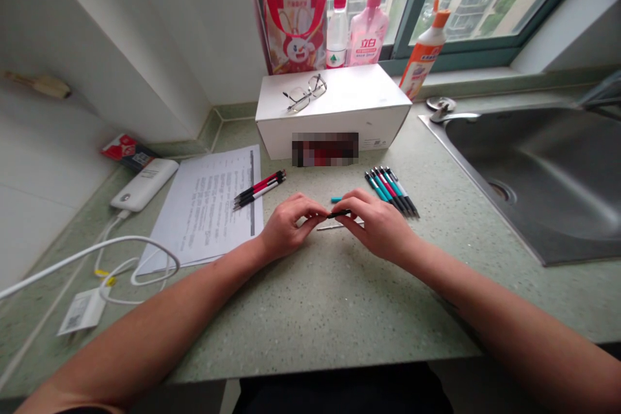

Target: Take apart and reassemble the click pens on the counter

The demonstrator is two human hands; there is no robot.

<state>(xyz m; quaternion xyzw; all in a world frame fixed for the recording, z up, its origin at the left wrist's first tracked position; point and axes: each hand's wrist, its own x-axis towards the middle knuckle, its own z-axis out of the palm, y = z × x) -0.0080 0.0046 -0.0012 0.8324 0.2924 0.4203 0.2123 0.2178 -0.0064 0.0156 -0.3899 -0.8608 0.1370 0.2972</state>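
My left hand (pixel 291 223) pinches the left end of a small black pen part (pixel 338 213) between thumb and fingertips. The other end of this part is held in the closed fingers of my right hand (pixel 376 220), which hide some of it. Just behind my right fingers a teal pen piece (pixel 336 199) lies on the counter, partly covered. A thin pen refill (pixel 330 227) rests under my hands. Several click pens (pixel 391 189) in teal, red and white lie side by side beyond my right hand. A few more click pens (pixel 259 189) lie across the edge of the printed papers (pixel 204 207).
A white box (pixel 334 110) with eyeglasses (pixel 305 94) on top stands at the back. Bottles (pixel 369 29) line the window. To the right is a steel sink (pixel 543 181). A white power bank (pixel 144 184), a cable (pixel 145 240) and a charger (pixel 83 310) are on the left.
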